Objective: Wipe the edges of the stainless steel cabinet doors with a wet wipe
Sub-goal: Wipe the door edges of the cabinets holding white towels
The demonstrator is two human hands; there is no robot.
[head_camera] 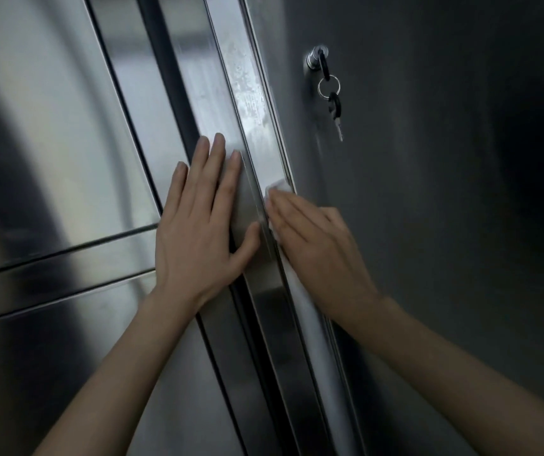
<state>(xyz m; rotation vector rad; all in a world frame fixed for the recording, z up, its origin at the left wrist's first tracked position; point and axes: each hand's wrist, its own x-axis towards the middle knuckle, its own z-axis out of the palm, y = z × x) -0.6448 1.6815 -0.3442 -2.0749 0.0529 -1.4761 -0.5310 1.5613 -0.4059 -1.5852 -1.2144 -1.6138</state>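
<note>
**Desk:** What did the frame show?

**Photographer:** A person's right hand (pixel 313 245) pressed a wet wipe (pixel 277 187) against the edge (pixel 250 103) of a stainless steel cabinet door, below and to the left of the lock (pixel 316 57), where keys (pixel 333 103) hung.

**Desk:** How was the wipe held?

**Photographer:** Not pinched. The right hand's fingers lay straight and together on top of it, pinning it to the metal. A white corner showed past the fingertips, on the side toward the lock. The left hand (pixel 198 232) lay farther left of the lock, fingers straight and slightly spread, flat on the steel just beside that edge, gripping nothing.

**Desk:** Which way did the job run?

**Photographer:** The edge was a long, narrow strip. It ran from left of the lock down and away past both wrists. Damp streaks marked the stretch level with the lock, above the wipe. By my reading, the part left to do lay below the wipe, away from the lock, along that same line. The right hand was the one on the strip, while the left sat beside it, farther from the lock. A pale band ran down the strip under the right wrist. Whether it was wipe or glare, I could not tell.
</note>
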